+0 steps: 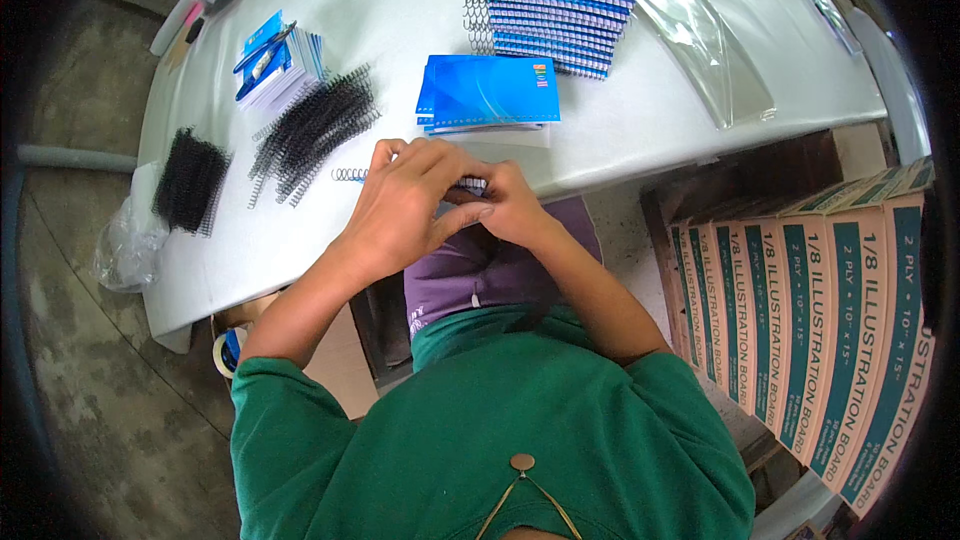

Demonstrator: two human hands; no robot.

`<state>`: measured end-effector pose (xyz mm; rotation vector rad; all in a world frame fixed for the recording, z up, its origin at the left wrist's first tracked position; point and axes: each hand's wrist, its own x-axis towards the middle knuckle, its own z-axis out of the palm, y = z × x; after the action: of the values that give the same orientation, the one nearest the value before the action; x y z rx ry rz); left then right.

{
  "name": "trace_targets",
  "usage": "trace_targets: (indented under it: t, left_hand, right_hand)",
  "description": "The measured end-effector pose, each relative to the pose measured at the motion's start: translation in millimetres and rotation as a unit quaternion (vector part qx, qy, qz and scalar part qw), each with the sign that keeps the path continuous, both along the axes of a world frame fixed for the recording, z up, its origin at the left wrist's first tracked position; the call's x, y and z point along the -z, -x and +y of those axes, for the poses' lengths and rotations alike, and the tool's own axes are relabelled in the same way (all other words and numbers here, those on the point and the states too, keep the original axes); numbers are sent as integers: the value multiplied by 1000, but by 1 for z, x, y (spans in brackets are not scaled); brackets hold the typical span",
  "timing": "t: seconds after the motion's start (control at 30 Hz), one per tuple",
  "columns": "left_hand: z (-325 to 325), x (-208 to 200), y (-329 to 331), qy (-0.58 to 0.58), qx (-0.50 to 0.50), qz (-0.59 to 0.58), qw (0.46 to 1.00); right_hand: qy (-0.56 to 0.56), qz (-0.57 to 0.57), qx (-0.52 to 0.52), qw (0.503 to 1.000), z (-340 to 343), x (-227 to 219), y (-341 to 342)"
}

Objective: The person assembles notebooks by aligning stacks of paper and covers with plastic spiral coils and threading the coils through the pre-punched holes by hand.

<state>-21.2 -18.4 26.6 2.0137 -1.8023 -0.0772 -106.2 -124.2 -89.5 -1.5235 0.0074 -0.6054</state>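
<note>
At the table's near edge, both my hands are closed around a small blue notebook (468, 183), most of which they hide. A dark spiral coil (347, 175) sticks out to the left of it, beyond my left knuckles. My left hand (400, 195) curls over the notebook from above, thumb pointing right. My right hand (512, 206) pinches its right end, and the two thumbs are close together. Just beyond my fingers lies a short stack of blue-covered notebooks (490, 90) with punched holes along the near edge.
Loose black coils lie in a spread pile (315, 130) and a tighter bundle (190, 182) on the white-covered table (270, 275). Pens rest on a booklet stack (282, 70). A tall pile of spiral-bound notebooks (560, 10) stands far, beside clear plastic (710, 55). Cartons (800, 310) stand right.
</note>
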Motion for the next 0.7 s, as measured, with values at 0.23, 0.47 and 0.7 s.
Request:
trace_targets:
  t: [0.23, 0.47, 0.7]
  left_hand:
    - [-4, 2, -3, 3, 29, -79, 996]
    - [-12, -18, 0, 1, -18, -34, 999]
    - [-59, -84, -29, 227, -33, 42, 972]
  right_hand:
    - [115, 121, 25, 986, -4, -6, 2]
    - [46, 60, 13, 997, -6, -27, 13]
    - [87, -216, 293, 927, -86, -112, 34]
